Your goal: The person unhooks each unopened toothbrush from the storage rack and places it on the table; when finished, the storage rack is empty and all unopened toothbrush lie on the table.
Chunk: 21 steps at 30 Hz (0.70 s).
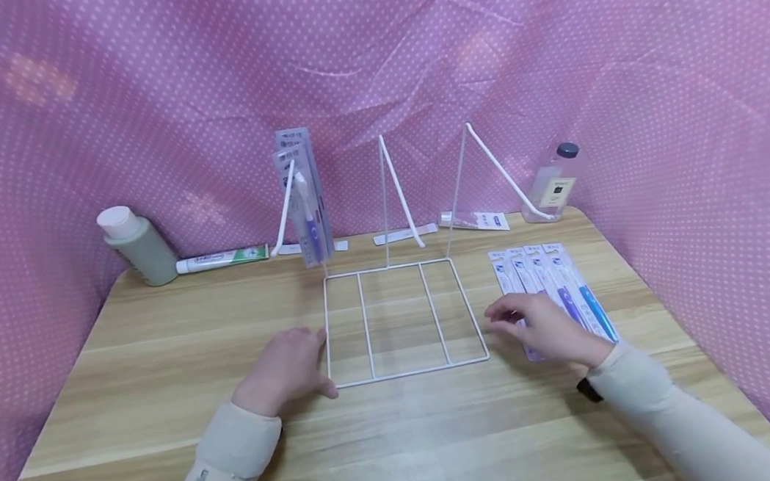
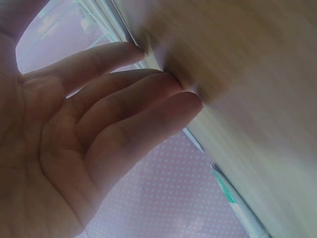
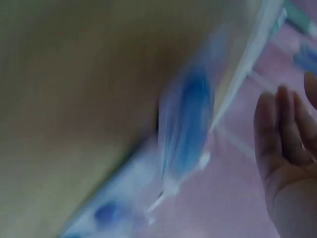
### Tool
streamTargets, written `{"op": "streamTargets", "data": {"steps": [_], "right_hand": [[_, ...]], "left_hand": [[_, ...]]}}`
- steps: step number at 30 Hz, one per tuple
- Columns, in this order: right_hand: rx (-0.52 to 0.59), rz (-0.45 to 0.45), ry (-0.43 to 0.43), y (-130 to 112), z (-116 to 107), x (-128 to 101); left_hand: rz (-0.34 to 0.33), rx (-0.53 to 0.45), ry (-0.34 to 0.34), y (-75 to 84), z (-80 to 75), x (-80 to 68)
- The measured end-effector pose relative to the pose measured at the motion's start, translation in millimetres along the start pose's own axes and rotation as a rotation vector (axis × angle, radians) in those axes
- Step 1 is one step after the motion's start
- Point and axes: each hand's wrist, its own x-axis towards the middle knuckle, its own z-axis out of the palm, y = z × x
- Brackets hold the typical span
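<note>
A white wire display rack [image 1: 409,373] stands mid-table, with three slanting prongs above its flat base. Several packaged toothbrushes [image 1: 311,230] hang from its left prong; the other two prongs carry nothing. Beside the base's front left corner is my left hand [image 1: 287,371], its fingers extended and fingertips down at the tabletop in the left wrist view. My right hand [image 1: 549,327] hovers with loosely bent fingers and nothing in them, between the base and a row of toothbrush packs [image 1: 562,281] lying on the right. It partly covers those packs. The right wrist view is blurred.
Along the back edge lie a green-and-white toothpaste tube [image 1: 224,259], a white tube [image 1: 476,221] and two slim pale packets, one behind the middle prong [image 1: 404,233]. A green bottle [image 1: 140,244] leans at back left; a clear bottle [image 1: 554,186] stands back right. Pink dotted cloth surrounds the table.
</note>
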Motion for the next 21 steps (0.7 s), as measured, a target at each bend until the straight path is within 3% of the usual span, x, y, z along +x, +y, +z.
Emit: {"op": "streamTargets", "data": {"steps": [3, 5, 10, 21], "right_hand": [[-0.101, -0.102, -0.001, -8.5, 18.4, -2.8], [-0.158, -0.113, -0.036, -11.4, 24.4, -4.8], [-0.202, -0.071, -0.121, -14.7, 31.1, -7.8], [-0.223, -0.071, -0.101, -19.7, 34.1, -9.5]], "left_hand": [[0.007, -0.003, 0.005, -1.1, 2.3, 0.2], [0.010, -0.003, 0.009, -2.1, 3.5, 0.4], [0.013, -0.002, 0.015, -3.5, 3.0, -0.3], [-0.001, -0.004, 0.008, -4.0, 2.8, -1.8]]}}
